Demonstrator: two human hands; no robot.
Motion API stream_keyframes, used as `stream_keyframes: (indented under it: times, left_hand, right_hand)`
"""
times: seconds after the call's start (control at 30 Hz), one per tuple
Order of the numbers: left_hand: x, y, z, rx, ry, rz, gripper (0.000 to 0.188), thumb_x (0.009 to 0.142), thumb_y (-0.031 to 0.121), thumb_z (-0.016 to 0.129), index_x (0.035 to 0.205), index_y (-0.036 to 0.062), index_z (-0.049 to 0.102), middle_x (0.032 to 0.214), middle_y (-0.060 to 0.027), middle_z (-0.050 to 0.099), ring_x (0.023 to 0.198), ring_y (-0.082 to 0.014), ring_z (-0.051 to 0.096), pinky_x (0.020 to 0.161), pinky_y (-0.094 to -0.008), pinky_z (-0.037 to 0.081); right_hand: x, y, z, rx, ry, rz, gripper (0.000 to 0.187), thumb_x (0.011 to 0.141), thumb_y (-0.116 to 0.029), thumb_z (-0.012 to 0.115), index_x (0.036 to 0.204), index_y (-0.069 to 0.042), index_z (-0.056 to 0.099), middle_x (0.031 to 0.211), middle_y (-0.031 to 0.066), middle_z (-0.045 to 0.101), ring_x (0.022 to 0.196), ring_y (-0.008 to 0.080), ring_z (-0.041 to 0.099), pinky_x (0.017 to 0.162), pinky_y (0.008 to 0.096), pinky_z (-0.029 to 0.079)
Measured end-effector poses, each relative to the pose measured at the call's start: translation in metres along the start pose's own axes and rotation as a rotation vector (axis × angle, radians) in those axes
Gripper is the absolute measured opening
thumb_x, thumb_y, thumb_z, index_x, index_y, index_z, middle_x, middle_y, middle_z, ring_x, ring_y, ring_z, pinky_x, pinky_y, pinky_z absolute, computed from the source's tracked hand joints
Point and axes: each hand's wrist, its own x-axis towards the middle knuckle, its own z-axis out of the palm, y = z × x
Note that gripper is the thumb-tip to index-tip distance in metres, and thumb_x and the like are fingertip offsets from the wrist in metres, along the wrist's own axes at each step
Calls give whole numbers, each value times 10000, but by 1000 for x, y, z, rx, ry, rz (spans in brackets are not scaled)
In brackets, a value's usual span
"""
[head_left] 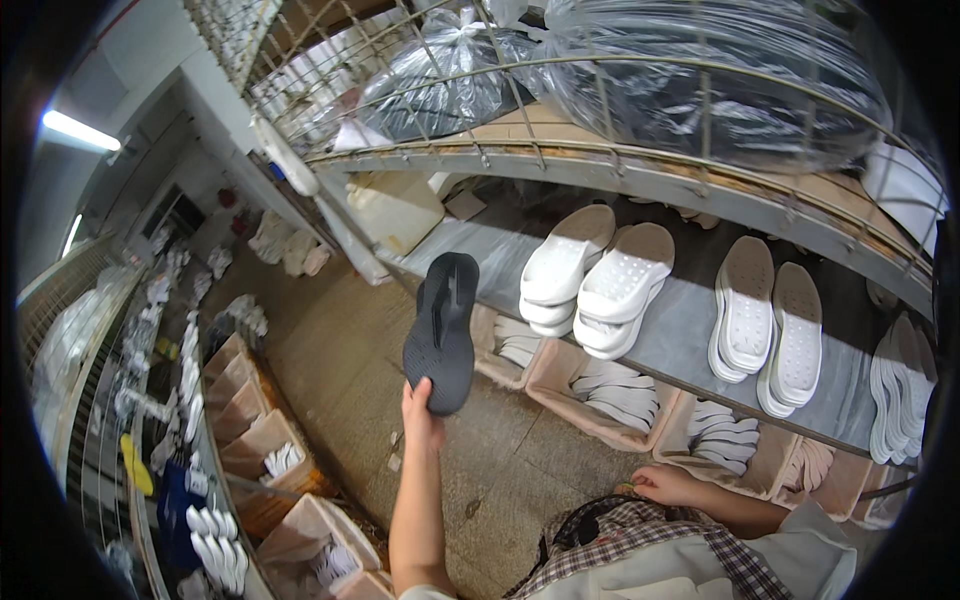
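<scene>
We are seeing the left hand (423, 428) gripping a dark slipper (440, 340) by its lower end, left of the frame's centre, with the thumb pressing on the textured face and the other fingers mostly hiding behind it. The right hand (668, 485) is resting at the lower right, near the checked apron (640, 535), its fingers curling in; we are not managing to tell whether it is holding anything. Since the left hand is clasping only one end, we are judging that the slipper could tip or twist out if the thumb were easing off, dropping to the floor (505, 475) or into one of the lined crates (550, 395) at centre right, where a dark piece would be mixing with the white strips (615, 392). We are also noticing white soles (625, 290) sitting in stacked pairs near the front edge of the shelf (682, 335), right of centre; a wide swing of the slipper could be knocking an upper one loose, because they are simply lying on one another. With the slipper overhanging its grip so far, we are reckoning its free end the likeliest to catch something.
</scene>
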Motion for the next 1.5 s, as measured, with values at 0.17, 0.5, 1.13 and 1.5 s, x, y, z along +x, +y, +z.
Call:
stream_keyframes:
  times: [0.17,0.5,1.13,1.5]
  left_hand:
    - [177,-5,10,134,-139,39,722,810,212,686,1338,-87,294,1264,-170,493,1114,-247,512,960,-342,388]
    - [376,-66,27,1435,282,305,815,775,682,510,1288,50,452,1217,-187,553,1093,-401,525,899,-469,440]
    - [-312,-393,135,1159,-2756,161,411,831,269,605,1134,2,531,1041,-204,608,969,-325,584,804,-388,459]
    - [-536,-462,304,1461,-2565,-289,380,847,234,637,1129,-2,537,952,-113,632,856,-179,603,777,-297,480]
  right_hand:
    - [11,-8,7,-161,189,398,398,863,-356,555,1145,-75,565,1008,121,651,932,270,626,809,369,487]
    - [-3,-53,156,-86,435,625,311,826,-297,565,1066,-102,584,938,157,625,865,351,603,766,452,480]
    - [-334,-20,332,164,1117,1143,263,792,-215,559,1019,-90,604,978,145,615,898,341,597,763,438,493]
    - [-559,63,328,342,1380,1183,282,822,-267,581,1024,-71,586,949,136,602,923,327,578,770,429,482]
